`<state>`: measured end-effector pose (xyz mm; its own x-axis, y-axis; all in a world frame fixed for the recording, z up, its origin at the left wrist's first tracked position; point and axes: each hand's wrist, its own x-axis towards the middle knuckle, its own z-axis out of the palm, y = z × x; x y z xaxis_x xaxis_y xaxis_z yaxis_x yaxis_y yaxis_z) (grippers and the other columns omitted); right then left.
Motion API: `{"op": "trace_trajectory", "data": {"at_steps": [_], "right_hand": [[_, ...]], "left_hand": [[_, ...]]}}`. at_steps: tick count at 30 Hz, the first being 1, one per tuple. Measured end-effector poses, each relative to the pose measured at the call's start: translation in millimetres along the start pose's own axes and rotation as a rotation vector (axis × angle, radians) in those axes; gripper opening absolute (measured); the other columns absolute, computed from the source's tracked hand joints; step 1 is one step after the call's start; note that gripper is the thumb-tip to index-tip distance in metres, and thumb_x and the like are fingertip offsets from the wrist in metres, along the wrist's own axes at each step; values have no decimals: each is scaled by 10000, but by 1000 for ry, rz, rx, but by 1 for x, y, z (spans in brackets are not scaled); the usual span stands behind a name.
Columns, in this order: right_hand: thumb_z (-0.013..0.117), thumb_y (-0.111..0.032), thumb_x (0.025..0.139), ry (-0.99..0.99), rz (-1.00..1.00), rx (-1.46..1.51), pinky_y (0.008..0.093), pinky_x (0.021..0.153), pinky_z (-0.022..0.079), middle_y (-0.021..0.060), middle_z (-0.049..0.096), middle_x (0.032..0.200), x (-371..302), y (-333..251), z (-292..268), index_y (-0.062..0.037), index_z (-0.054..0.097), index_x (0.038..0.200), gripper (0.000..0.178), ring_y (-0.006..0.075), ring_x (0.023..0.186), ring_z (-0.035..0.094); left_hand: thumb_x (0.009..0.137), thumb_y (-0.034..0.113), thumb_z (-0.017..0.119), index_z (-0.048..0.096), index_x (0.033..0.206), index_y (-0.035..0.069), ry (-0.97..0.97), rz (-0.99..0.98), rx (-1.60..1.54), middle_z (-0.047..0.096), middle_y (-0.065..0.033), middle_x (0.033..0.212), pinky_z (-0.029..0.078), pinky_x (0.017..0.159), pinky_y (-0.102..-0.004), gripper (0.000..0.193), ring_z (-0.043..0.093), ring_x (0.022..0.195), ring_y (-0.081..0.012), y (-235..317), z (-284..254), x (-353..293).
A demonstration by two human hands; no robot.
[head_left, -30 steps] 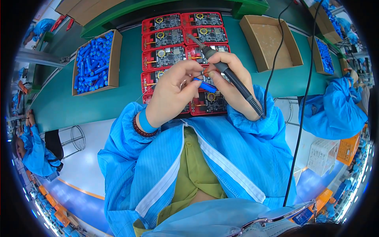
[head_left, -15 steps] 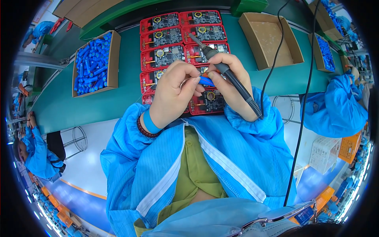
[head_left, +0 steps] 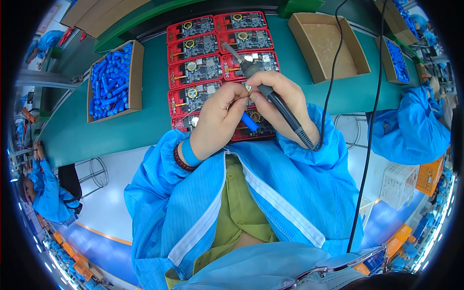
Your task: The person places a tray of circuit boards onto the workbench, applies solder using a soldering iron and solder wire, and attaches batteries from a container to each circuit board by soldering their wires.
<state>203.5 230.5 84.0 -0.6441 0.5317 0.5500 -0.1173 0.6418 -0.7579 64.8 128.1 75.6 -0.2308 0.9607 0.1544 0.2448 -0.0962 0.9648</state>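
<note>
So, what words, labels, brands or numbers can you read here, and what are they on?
None can be read.
Circuit boards: any markings are too small.
Loose blue cells in the cardboard box on the left: any print is too small or blurred.
Soldering iron in the right hand: no legible text.

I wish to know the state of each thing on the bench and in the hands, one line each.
Left hand: fingertips pinched together
Right hand: closed around the soldering iron
The soldering iron: held, tip pointing away from the wearer
Blue cylinder: slanted below the fingertips
Red cases: open, circuit boards inside
Left carton: open, filled with blue cylinders
</note>
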Motion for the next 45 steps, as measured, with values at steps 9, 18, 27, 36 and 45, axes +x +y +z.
{"op": "trace_trajectory", "data": {"at_steps": [9,18,27,36,45], "right_hand": [[675,85,699,-14,-136,-91,352,598,488,125,600,809,1,1,-8,-73,583,1017,367,304,700,611],[680,101,654,7,-194,-183,352,561,470,126,587,778,0,-3,-19,-66,591,963,363,298,668,588],[619,7,854,477,140,-404,227,677,457,51,583,901,11,32,-111,-42,587,1035,191,104,796,565],[526,-94,921,420,257,-141,223,585,400,52,561,755,18,6,-75,-14,633,1021,166,92,662,515],[599,-241,876,-371,238,409,306,609,476,134,647,832,3,-10,15,28,620,958,282,204,678,619]], "left_hand": [[911,21,526,539,924,4,24,-46,-168,529,-36,757,411,619,-236,26,479,699,-70,3,3,1],[897,18,536,530,898,15,84,193,82,514,-62,736,409,575,-259,7,492,662,-92,2,3,7],[938,53,518,544,940,22,363,-22,64,543,-14,826,426,649,-227,40,494,737,-72,-17,-73,-9],[879,40,585,578,896,-10,341,-146,244,602,-108,800,473,649,-289,53,591,718,-175,-31,-93,-49],[801,36,620,577,834,8,205,-106,520,582,-147,817,470,695,-416,61,573,787,-339,-44,-93,-70]]}}
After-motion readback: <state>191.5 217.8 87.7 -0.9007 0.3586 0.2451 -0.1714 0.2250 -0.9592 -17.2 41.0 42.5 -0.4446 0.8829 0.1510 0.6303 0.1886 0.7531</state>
